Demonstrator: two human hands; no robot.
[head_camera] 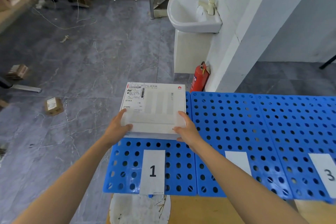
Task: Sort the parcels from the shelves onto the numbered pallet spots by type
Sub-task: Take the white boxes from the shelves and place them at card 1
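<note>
A flat white box [154,109] with a shipping label at its top left hovers over the far part of the first blue pallet [180,169]. My left hand [120,123] grips its near left corner, thumb on top. My right hand [187,129] grips the near right corner the same way. A paper sheet marked 1 [153,171] lies on that pallet, below the box. Further right lie a blank-looking sheet [238,160], partly hidden by my right arm, and a sheet marked 3 [327,174].
More blue perforated pallets [272,123] stretch to the right. A red fire extinguisher [200,78] stands by the white sink pedestal [190,51]. Small cardboard parcels [53,106] lie on the grey floor at left. A white round object [140,209] sits below the pallet edge.
</note>
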